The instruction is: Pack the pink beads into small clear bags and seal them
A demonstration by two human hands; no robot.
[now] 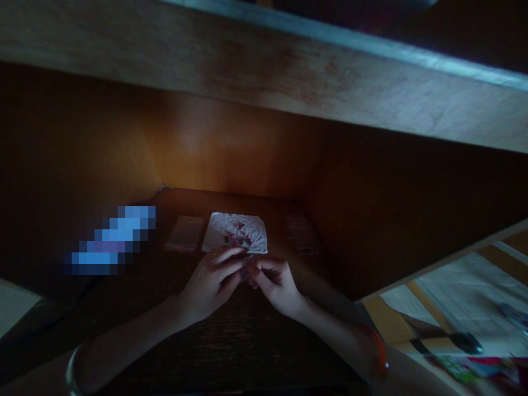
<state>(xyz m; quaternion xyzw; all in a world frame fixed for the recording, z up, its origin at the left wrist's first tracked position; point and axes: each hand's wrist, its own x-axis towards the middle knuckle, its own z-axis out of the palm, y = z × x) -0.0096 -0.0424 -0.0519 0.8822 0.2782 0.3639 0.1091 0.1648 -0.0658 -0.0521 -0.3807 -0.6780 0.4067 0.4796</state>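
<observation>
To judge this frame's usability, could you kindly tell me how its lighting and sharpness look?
Head view: dim, with the left hand and right hand shadowed; the crumpled white paper catches most light; a blue pixelated patch hides something; the papers at lower right look blurred.

Dim, underexposed view, amber glow on the wooden back panel (214,146) behind the crumpled paper (234,232), deep shadow around the paper, cold bluish light along the overhead board (264,71), pixelated blue blur (109,240) left of the paper, warped frame edges

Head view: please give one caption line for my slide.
Left hand and right hand pinch something small by pink-flecked crumpled white paper on a dark wooden desk.
</observation>
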